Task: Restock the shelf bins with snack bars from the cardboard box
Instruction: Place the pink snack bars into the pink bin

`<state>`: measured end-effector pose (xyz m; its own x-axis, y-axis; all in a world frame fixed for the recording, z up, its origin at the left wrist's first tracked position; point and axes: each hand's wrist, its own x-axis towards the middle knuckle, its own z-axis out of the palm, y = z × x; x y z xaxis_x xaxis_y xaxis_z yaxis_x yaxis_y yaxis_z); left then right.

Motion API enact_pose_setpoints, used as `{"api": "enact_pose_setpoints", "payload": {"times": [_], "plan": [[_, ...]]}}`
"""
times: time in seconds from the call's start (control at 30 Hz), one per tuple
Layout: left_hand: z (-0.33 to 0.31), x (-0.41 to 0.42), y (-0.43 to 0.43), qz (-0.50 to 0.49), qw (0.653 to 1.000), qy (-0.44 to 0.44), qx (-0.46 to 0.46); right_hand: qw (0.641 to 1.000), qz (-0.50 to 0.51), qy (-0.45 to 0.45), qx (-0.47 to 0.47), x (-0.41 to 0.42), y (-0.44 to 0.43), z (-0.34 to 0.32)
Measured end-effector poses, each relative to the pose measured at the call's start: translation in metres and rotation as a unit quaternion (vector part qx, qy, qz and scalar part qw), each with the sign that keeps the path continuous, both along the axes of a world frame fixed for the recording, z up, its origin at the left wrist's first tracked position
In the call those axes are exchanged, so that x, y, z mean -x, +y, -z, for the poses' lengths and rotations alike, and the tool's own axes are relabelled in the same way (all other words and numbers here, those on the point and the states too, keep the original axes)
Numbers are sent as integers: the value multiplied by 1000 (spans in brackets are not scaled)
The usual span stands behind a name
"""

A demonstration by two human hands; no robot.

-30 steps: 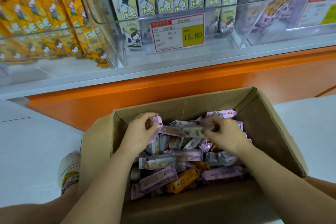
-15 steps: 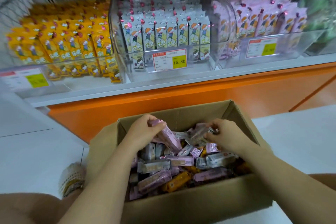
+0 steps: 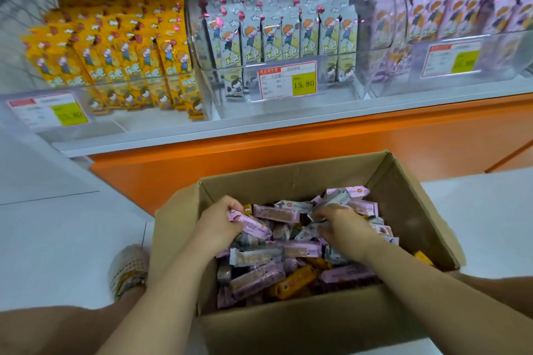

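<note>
While left hand (image 3: pixel 219 229) grips a pink bar (image 3: pixel 251 223), right hand (image 3: pixel 344 229) grips grey bars (image 3: pixel 331 200).

One cardboard box (image 3: pixel 288 179) holds a heap of snack bars (image 3: pixel 300 249) too jumbled to count: mostly pink, several grey, at least three orange. Three clear bins stand on the shelf: one yellow bin (image 3: pixel 129 79), one grey bin (image 3: pixel 288 37), one pink bin (image 3: pixel 504 46). There are three price tags (image 3: pixel 287 81), one per bin. Two hands are in the box: the left hand (image 3: pixel 219 225) grips one pink bar (image 3: pixel 251 223), the right hand (image 3: pixel 343 228) one grey bar (image 3: pixel 331 199).

Brown cardboard box (image 3: pixel 302 328) of pink, grey and orange snack bars (image 3: pixel 300 251); orange shelf front (image 3: pixel 317 147).
</note>
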<state>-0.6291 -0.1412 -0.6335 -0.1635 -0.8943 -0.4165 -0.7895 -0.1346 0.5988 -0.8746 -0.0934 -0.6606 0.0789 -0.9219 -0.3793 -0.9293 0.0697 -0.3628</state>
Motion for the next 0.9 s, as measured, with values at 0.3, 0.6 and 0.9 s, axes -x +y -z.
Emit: {"api": "enact_pose_setpoints", "payload": {"times": [0.3, 0.6, 0.9], "plan": [[19, -4, -9, -20, 1000, 2, -14, 997, -7, -12, -76, -37, -51, 57], [17, -4, -13, 1, 999, 13, -30, 998, 31, -1, -58, -53, -55, 78], [-26, 17, -14, 1, 994, 100, 33, 988, -3, -134, 77, -10, -40, -45]]}}
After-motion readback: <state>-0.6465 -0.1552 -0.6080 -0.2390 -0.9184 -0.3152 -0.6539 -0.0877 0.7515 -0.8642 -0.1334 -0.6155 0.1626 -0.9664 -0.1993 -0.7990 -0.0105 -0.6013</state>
